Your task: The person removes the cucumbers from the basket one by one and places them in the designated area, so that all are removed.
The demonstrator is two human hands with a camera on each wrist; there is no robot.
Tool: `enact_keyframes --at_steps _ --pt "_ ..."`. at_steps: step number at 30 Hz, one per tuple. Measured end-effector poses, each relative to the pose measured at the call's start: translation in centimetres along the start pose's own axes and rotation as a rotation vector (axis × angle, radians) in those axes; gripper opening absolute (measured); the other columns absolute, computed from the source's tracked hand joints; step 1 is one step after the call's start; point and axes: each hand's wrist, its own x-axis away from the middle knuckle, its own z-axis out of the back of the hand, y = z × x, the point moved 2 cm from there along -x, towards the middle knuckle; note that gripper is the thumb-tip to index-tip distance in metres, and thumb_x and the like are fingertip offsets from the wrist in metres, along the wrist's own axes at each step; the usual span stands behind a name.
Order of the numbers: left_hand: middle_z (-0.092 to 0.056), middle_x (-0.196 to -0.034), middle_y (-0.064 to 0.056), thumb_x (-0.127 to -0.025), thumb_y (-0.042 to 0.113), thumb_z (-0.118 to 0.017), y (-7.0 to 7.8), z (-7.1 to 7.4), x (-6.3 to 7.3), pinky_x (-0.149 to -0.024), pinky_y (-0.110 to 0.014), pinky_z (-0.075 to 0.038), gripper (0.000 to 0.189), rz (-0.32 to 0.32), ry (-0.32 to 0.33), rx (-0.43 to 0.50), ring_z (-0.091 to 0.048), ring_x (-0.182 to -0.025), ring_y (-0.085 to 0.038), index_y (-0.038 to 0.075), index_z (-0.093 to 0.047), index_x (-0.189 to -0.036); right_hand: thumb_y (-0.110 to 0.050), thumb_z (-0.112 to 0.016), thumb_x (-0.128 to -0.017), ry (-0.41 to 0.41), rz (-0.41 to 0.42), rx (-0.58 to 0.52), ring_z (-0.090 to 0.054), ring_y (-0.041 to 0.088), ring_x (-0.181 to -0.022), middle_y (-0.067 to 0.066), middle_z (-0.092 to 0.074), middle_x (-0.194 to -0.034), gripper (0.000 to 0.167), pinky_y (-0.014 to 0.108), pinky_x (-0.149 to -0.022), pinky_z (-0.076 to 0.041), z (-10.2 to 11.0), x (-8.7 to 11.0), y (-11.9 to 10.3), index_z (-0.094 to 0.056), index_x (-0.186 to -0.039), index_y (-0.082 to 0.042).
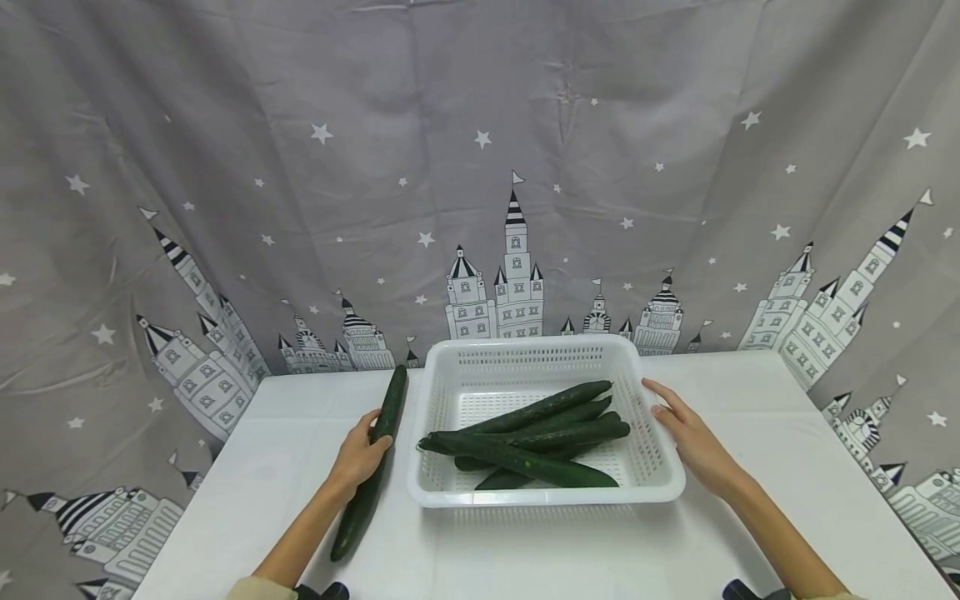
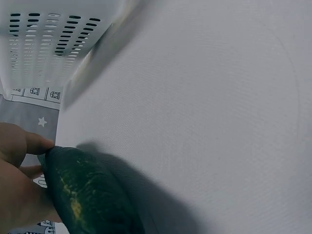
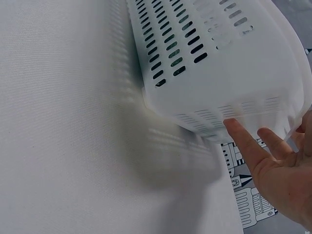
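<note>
A long dark green cucumber (image 1: 369, 492) lies slanted on the table, left of the basket. My left hand (image 1: 358, 458) grips it around its middle, thumb on the near side and fingers over the far side. In the left wrist view the cucumber (image 2: 92, 192) shows one rounded end with yellowish marks. A white perforated plastic basket (image 1: 555, 497) holds several more cucumbers (image 1: 536, 457), piled crosswise. At the basket's right side is my right hand (image 1: 697, 442); in the right wrist view its extended fingers (image 3: 248, 146) touch the slotted wall.
The table (image 1: 517, 558) has a white cover. Behind it hangs a grey curtain (image 1: 480, 100) printed with castles and stars, close to the basket's far side.
</note>
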Motion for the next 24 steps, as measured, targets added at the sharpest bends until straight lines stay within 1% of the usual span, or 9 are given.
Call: enact_keyframes --at_steps 4,6,10,13,18,20,24 --pt "-0.04 -0.142 -0.035 -0.1 0.012 -0.053 -0.1 0.2 0.0 -0.096 -0.065 -0.042 0.063 0.043 -0.017 0.005 -0.046 -0.125 -0.052 -0.001 -0.025 -0.155 -0.032 -0.033 -0.111 -0.004 0.007 0.004 -0.039 0.054 -0.133 0.03 -0.021 -0.157 0.056 0.053 -0.095 -0.05 0.0 -0.1 0.0 -0.016 -0.161 -0.013" --pt "-0.038 -0.144 -0.035 -0.099 0.013 -0.053 0.0 0.3 0.0 -0.096 -0.066 -0.041 0.064 0.054 -0.026 0.011 -0.045 -0.126 -0.053 -0.001 -0.024 -0.155 -0.032 -0.033 -0.111 -0.006 0.01 0.004 -0.039 0.053 -0.133 0.029 -0.021 -0.158 0.057 0.053 -0.096 -0.049 0.0 -0.1 0.0 -0.016 -0.161 -0.012" --pt "-0.034 -0.146 -0.037 -0.099 0.013 -0.055 0.3 0.7 0.4 -0.098 -0.065 -0.04 0.065 0.042 -0.022 0.019 -0.041 -0.129 -0.053 -0.002 -0.024 -0.155 -0.032 -0.033 -0.111 -0.009 0.011 0.003 -0.038 0.054 -0.133 0.029 -0.02 -0.158 0.057 0.053 -0.095 -0.049 -0.1 0.0 0.1 -0.016 -0.161 -0.012" --pt "-0.035 -0.146 -0.036 -0.1 0.013 -0.055 0.9 1.2 0.8 -0.1 -0.064 -0.039 0.064 -0.002 0.014 0.019 -0.039 -0.131 -0.052 -0.003 -0.025 -0.154 -0.032 -0.033 -0.111 -0.01 0.008 0.002 -0.037 0.054 -0.134 0.029 -0.019 -0.158 0.056 0.053 -0.096 -0.049 -0.1 0.0 0.1 -0.016 -0.161 -0.012" --pt "-0.039 -0.145 -0.03 -0.102 0.013 -0.054 2.4 1.9 1.2 -0.107 -0.062 -0.033 0.058 -0.108 0.096 -0.013 -0.035 -0.136 -0.047 -0.003 -0.031 -0.152 -0.031 -0.032 -0.111 -0.012 0.006 0.004 -0.037 0.054 -0.133 0.03 -0.02 -0.158 0.056 0.053 -0.095 -0.049 0.0 0.0 0.0 -0.016 -0.161 -0.012" --pt "-0.041 -0.145 -0.029 -0.102 0.013 -0.054 3.3 2.1 1.3 -0.108 -0.059 -0.033 0.056 -0.151 0.124 -0.027 -0.036 -0.136 -0.045 -0.003 -0.034 -0.151 -0.031 -0.032 -0.111 -0.01 0.005 0.003 -0.037 0.054 -0.133 0.03 -0.021 -0.158 0.056 0.054 -0.095 -0.049 0.0 0.0 0.0 -0.015 -0.161 -0.012" --pt "-0.046 -0.143 -0.025 -0.101 0.011 -0.056 5.5 2.0 1.9 -0.109 -0.054 -0.036 0.053 -0.242 0.144 -0.012 -0.041 -0.135 -0.041 -0.001 -0.038 -0.15 -0.032 -0.033 -0.111 -0.008 -0.001 0.003 -0.036 0.054 -0.134 0.03 -0.021 -0.157 0.057 0.054 -0.097 -0.048 0.0 0.1 -0.2 -0.015 -0.161 -0.013"
